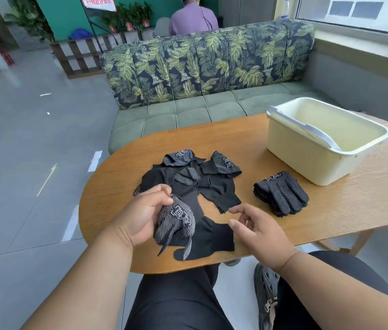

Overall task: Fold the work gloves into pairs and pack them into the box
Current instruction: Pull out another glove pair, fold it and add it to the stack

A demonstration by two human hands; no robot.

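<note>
My left hand [144, 214] grips a black glove with white grip dots [176, 221], its fingers hanging over the table's near edge. A plain black glove cuff [214, 236] lies beside it, and the thumb of my right hand [254, 228] touches that cuff while the fingers stay loosely spread. A loose heap of black gloves [188, 177] lies in the middle of the table. A stacked glove bundle [282, 192] sits to the right, near the pale yellow plastic box [307, 158], which looks empty.
The oval wooden table [330, 210] stands in front of a green sofa [200, 108] with leaf-print cushions. A white handle [307, 129] lies across the box rim. A person sits behind the sofa, back turned. My legs and a shoe are under the table's near edge.
</note>
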